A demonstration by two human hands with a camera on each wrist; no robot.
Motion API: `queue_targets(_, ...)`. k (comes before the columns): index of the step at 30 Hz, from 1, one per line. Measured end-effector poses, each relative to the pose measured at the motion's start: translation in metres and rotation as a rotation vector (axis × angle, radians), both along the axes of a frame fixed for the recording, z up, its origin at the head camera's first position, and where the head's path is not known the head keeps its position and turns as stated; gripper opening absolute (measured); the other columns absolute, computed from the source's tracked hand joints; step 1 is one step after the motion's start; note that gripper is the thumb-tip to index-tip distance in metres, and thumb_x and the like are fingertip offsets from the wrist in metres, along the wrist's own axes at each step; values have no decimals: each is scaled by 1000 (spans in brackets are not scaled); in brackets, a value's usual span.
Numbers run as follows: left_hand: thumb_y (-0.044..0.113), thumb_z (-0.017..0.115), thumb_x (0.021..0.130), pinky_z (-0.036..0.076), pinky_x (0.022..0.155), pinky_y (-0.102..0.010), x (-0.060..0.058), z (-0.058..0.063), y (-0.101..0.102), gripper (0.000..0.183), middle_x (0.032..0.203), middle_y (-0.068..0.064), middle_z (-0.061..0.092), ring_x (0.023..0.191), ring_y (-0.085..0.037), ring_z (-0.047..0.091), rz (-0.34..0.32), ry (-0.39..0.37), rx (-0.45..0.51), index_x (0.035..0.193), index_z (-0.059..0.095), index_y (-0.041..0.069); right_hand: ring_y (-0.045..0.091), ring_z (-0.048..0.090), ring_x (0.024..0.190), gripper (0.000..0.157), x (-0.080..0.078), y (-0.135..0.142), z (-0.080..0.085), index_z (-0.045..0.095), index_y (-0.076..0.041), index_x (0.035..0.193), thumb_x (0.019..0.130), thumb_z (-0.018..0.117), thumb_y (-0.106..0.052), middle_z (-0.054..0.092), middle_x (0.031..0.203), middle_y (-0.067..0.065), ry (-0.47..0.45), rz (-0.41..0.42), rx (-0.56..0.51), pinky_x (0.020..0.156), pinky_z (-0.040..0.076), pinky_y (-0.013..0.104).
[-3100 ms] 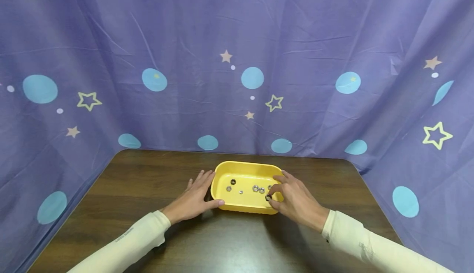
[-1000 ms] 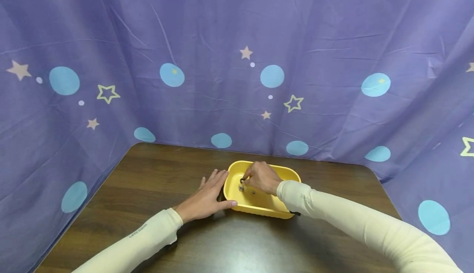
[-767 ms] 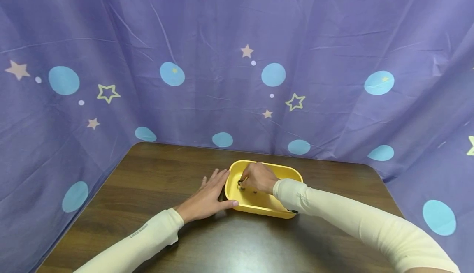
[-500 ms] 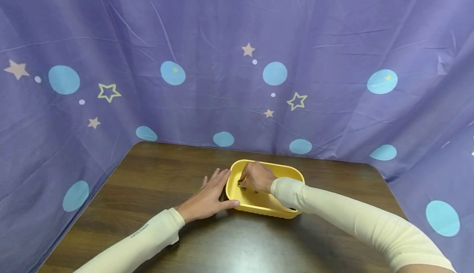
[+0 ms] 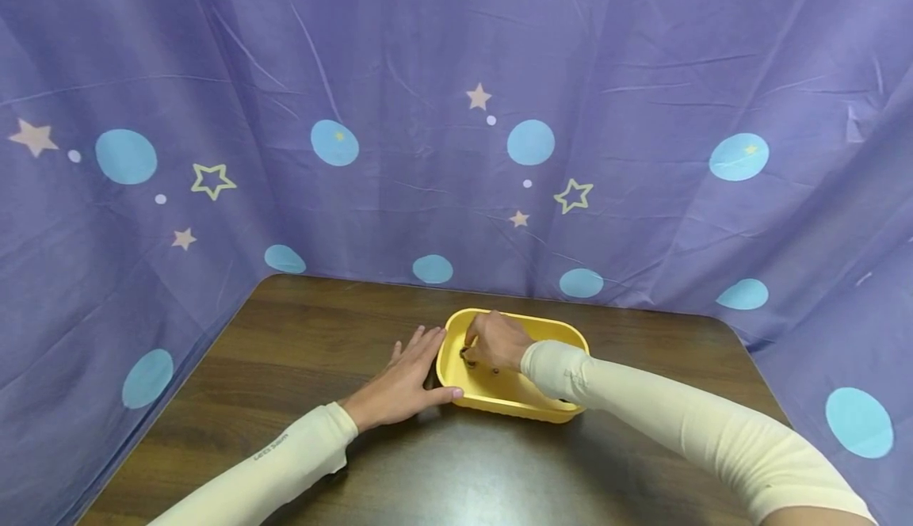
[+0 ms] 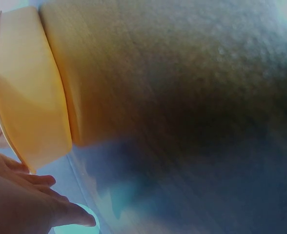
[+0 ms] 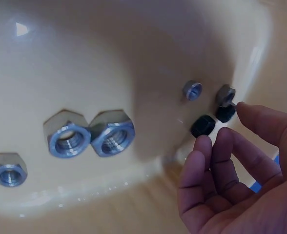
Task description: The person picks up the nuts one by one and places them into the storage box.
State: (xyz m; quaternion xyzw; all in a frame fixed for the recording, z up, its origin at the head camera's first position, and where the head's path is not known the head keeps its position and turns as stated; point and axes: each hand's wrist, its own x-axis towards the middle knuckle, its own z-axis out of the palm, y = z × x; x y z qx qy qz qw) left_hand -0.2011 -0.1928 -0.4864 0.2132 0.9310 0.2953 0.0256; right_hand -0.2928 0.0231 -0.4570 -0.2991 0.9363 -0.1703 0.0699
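Note:
A yellow plastic tray (image 5: 528, 411) stands on the table with several hex nuts inside. My left hand (image 5: 396, 386) rests against its left end, fingers straight, thumb along the near corner. My right hand (image 5: 499, 341) reaches into the left end. In the right wrist view, its thumb tip touches or nearly touches a small silver nut (image 7: 226, 94), beside a black nut (image 7: 225, 114). Another black nut (image 7: 203, 126) lies by the fingertips. Thumb and fingers are loosely bent with a gap between them; no nut shows gripped.
Two large silver nuts (image 7: 113, 133) lie touching in the tray, with a medium one (image 7: 9, 169) and a small one (image 7: 193, 90) apart from them. A brown wooden table (image 5: 328, 328) bears the tray. A purple patterned curtain (image 5: 428, 59) hangs behind it.
My right hand has moved from the tray's right end to its left, carrying a black nut; over the last half second it stays there almost still. The left hand keeps its place.

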Motion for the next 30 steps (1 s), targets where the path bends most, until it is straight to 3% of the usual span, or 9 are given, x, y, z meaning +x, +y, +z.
queue_targets(8, 67, 72, 100, 8, 127, -79, -2, 2, -3, 111, 181, -20, 21, 168, -46, 9, 8, -4, -2, 176, 20, 6, 15, 76, 92, 27, 5, 5, 11, 88, -11, 114, 91, 91, -24, 83, 118, 2, 16, 7, -9, 82, 64, 36)
queue_targets(17, 62, 74, 101, 7, 126, -80, -7, -1, -6, 109, 181, -21, 21, 168, -47, 9, 11, -10, -5, 176, 21, 5, 12, 74, 85, 29, 16, 22, 22, 85, -6, 119, 94, 89, -20, 84, 105, 4, -17, 2, -70, 80, 63, 38)
queue_targets(23, 63, 74, 100, 7, 127, -79, -9, -4, -10, 109, 181, -21, 21, 168, -46, 8, 23, -24, -5, 176, 21, 6, 13, 73, 84, 27, 28, 40, 26, 86, -7, 116, 91, 89, -18, 81, 95, 2, 41, 5, -106, 74, 60, 35)
queue_targets(30, 64, 75, 99, 7, 128, -78, -7, -7, -18, 111, 181, -22, 21, 168, -46, 8, 46, -25, -12, 175, 23, 3, 26, 78, 102, 27, 47, 63, 29, 87, -9, 115, 89, 88, -19, 83, 103, 4, 107, -23, -146, 83, 61, 39)
